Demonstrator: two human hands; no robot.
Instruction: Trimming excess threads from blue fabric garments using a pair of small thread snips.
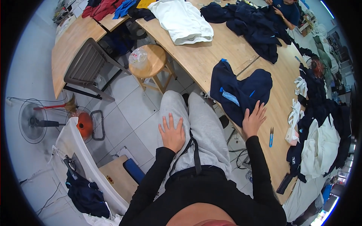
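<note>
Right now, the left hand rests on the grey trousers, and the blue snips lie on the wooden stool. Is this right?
Not quite: the head view shows the blue snips on the wooden table. The left hand does rest on the grey trousers.

The person wears a black top (215, 192) with a rounded neckline and long, close-fitting sleeves (261, 162) that reach the wrists. Loose, light-grey sweatpants (205, 120) carry a flat black strap (197, 160) down the front. The footwear (224, 121), mostly hidden, looks dark.
</note>
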